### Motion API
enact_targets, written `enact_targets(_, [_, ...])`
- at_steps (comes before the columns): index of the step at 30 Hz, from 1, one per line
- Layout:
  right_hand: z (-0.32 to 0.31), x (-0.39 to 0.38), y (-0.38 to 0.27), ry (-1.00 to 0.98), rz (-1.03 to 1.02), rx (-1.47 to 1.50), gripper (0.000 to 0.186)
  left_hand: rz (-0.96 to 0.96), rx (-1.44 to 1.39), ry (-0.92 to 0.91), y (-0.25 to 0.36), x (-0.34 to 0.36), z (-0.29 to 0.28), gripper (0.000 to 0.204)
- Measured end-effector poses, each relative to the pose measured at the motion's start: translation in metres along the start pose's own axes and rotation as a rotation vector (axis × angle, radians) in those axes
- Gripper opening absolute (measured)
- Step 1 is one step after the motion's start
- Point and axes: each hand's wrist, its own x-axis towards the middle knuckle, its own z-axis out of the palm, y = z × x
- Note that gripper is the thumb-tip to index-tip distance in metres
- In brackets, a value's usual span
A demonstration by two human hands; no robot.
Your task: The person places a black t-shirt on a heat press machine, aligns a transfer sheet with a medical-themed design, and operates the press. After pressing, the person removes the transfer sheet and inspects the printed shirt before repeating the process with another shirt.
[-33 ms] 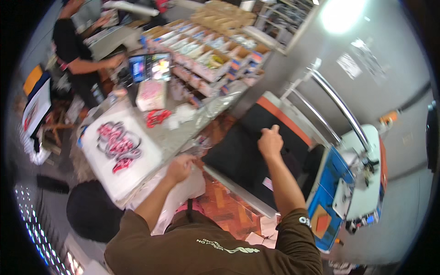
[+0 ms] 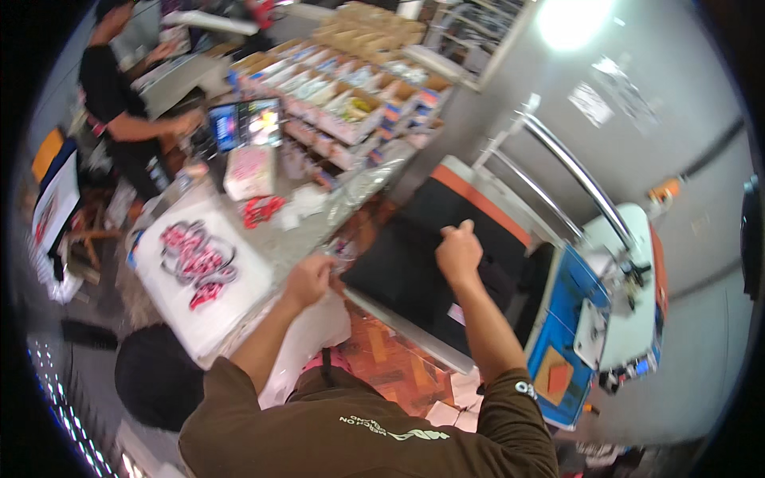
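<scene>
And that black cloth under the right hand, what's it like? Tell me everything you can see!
The black cloth looks like dark fabric, spread mostly flat on a pale-edged board. A small pale patch shows toward its near edge, and an orange strip runs along its far end. The right hand is over it, though I can't tell if it touches. The left hand is near its left corner.

I see a co-worker (image 2: 107,89) upper left | lit screen (image 2: 245,125) nearby | cardboard bins (image 2: 344,131) right of it | papers (image 2: 590,104) on grey wall (image 2: 681,56)
</scene>
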Motion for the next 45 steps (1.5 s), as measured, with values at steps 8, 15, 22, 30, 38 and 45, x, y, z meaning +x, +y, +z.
enact_targets(8, [-0.174, -0.227, -0.002, -0.101, -0.060, 0.621, 0.035, 1.319, 0.097, -1.008, 0.272, 0.139, 0.144, 0.079])
enact_targets(15, [-0.313, -0.486, 0.018, 0.363, 0.429, 0.838, 0.021, 1.604, -0.454, -1.704, 0.409, -0.053, 0.296, 0.047])
enact_targets(22, [-0.332, -0.626, -0.013, 0.840, 1.585, -0.084, 0.038, 1.360, -0.594, -1.921, 0.532, -0.134, 0.235, 0.020])
enact_targets(30, [-0.150, -0.629, 0.065, 0.266, 1.607, 0.131, 0.047, 1.142, -0.165, -1.508, 0.363, -0.129, 0.218, 0.035])
enact_targets(38, [-0.045, -0.511, 0.082, -0.025, 1.031, 0.845, 0.017, 0.176, 0.533, -1.082, 0.121, -0.087, 0.069, 0.018])
enact_targets(45, [-0.098, -0.347, 0.048, -0.551, 0.335, 0.549, 0.031, 0.127, -0.063, -0.185, 0.075, -0.053, -0.055, 0.023])
